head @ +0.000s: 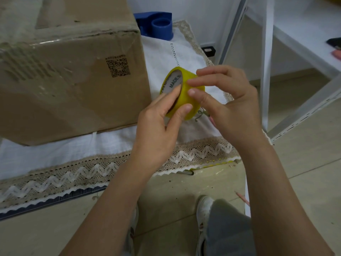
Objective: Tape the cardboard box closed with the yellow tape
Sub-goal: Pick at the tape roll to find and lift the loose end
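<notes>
Taping looks barely begun: just right of the cardboard box [70, 71], the left hand [158, 130] grips the yellow tape [182, 93] while right hand [227, 106] fingertips pick its surface, no strip on the box yet

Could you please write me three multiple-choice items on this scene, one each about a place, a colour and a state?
1. Where is the box relative to the tape?
A. on its left
B. on its right
C. under it

2. What colour is the holder behind the box?
A. red
B. blue
C. green

3. How is the tape held?
A. lying on the cloth
B. by both hands
C. stuck on the box

Key: 1 A, it fills the picture's left side. 2 B, plainly blue. 3 B, the left hand grips it and the right hand fingers touch it.
</notes>
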`<state>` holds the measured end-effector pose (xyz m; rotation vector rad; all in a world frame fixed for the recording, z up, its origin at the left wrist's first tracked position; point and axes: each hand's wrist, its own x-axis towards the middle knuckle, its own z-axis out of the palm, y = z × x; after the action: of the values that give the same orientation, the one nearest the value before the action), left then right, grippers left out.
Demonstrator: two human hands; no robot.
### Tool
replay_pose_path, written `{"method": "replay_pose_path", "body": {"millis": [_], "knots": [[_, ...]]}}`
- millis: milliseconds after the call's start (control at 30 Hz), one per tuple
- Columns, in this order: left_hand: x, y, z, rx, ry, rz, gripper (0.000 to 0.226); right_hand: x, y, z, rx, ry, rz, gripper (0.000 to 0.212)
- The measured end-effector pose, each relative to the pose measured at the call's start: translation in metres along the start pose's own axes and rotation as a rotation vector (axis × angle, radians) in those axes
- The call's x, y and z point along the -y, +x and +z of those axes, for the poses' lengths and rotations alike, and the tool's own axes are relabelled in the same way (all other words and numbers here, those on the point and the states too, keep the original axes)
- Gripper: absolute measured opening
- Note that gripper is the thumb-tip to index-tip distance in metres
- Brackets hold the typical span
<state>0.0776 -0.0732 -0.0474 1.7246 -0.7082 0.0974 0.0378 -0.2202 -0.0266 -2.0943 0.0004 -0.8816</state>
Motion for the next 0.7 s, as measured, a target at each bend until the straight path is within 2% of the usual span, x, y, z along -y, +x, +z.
{"method": "replay_pose_path", "body": {"millis": [267, 467, 700], "knots": [[0.004, 0.002, -0.002, 0.015, 0.146, 0.018, 0.034, -0.002, 0.000, 0.009, -0.051, -0.199, -0.156, 0.008], [0.002, 0.000, -0.002, -0.077, 0.097, -0.078, 0.026, -0.007, -0.002, 0.016, -0.034, -0.198, -0.090, 0.014], [0.005, 0.006, -0.003, -0.217, -0.006, -0.195, 0.020, 0.003, -0.005, 0.017, -0.108, -0.129, -0.075, 0.015]]}}
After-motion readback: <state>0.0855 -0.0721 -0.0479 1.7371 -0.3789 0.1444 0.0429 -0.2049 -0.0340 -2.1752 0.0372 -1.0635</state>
